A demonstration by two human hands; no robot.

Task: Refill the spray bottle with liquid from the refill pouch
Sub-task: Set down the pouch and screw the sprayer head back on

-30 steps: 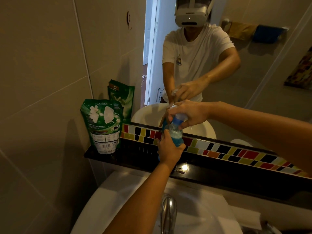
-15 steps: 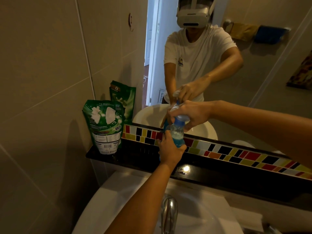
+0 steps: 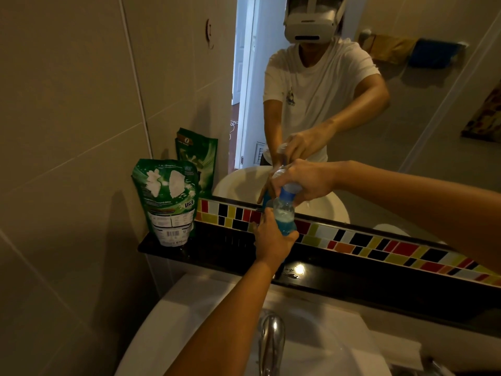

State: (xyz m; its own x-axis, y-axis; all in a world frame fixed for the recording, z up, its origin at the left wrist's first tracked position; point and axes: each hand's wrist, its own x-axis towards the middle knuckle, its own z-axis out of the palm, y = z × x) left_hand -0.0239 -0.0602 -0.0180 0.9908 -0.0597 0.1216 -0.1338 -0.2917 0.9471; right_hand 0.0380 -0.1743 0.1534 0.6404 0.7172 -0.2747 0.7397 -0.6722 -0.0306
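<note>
White porcelain forms the sink (image 3: 189, 318) at the bottom, its chrome faucet (image 3: 271, 340) below a dark shelf (image 3: 352, 278). On the shelf's left end a green refill pouch (image 3: 166, 199) stands upright against the tiled wall. Above the shelf, the left hand (image 3: 272, 244) grips the spray bottle (image 3: 283, 217) round its blue-filled body, while the right hand (image 3: 303, 183) curls over the bottle's top.

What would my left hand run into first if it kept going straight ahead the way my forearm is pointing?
The left hand grips the spray bottle and points away, toward the mirror. Going straight on, it would probably meet the strip of coloured tiles below the mirror first, though depth is hard to judge.
</note>
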